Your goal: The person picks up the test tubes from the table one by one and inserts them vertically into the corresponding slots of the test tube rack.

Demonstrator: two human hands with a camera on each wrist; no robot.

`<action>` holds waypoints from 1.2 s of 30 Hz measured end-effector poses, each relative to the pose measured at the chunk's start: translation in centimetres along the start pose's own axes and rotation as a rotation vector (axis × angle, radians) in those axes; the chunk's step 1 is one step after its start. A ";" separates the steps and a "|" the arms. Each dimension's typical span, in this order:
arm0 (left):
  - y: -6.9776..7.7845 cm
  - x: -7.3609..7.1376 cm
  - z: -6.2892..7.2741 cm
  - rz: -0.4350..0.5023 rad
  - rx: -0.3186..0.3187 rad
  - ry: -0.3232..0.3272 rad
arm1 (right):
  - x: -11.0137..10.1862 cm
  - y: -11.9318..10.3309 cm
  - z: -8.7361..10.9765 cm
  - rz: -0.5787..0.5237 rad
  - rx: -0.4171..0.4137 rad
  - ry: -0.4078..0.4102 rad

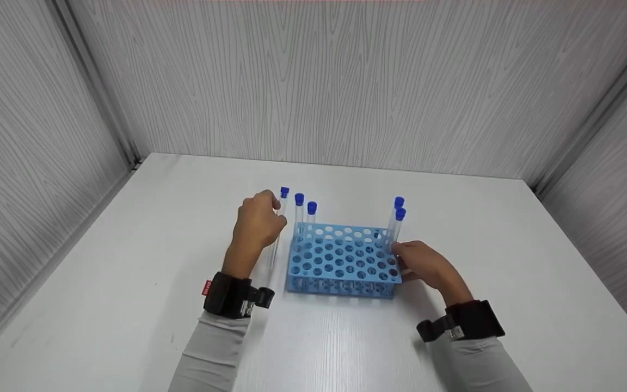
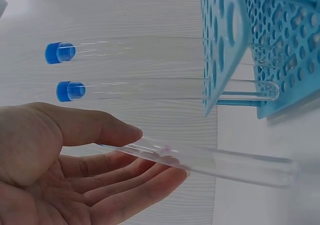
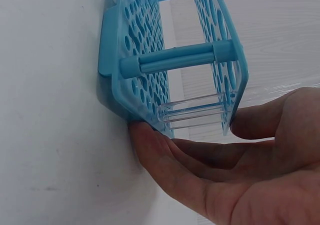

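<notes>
My left hand pinches a clear test tube between thumb and fingertips, just left of a blue test tube rack. This tube has a blue cap and slants slightly, its lower end outside the rack. Two more blue-capped test tubes stand in the rack's left end. At the right end are another two capped tubes, close to my right hand. That hand grips the rack's end, thumb at the upper plate and fingers under at the lower plate.
A white table lies under the rack, with grey wood-grain panels at the back and both sides. Each wrist wears a black strap with a small camera.
</notes>
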State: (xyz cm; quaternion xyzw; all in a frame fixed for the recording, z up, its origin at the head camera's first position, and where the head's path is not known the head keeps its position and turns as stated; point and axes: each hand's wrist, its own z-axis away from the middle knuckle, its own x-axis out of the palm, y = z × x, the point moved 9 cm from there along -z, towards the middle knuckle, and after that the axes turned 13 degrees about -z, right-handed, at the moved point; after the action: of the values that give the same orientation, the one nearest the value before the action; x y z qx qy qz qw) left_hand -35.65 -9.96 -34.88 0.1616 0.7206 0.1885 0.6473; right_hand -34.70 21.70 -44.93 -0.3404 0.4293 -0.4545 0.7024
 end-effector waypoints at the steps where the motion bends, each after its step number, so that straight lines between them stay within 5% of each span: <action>1: 0.0 -0.1 0.0 0.002 0.001 -0.001 | 0.0 0.0 0.0 0.001 0.000 0.000; 36: 2.9 -2.9 2.1 0.092 0.077 0.060 | 0.2 -0.3 0.4 -0.014 -0.023 -0.027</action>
State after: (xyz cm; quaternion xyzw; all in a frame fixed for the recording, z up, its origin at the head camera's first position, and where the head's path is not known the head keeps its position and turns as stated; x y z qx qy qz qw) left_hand -33.32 -8.71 -31.16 0.2138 0.7382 0.1949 0.6095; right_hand -34.38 21.42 -44.54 -0.3575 0.4225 -0.4496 0.7011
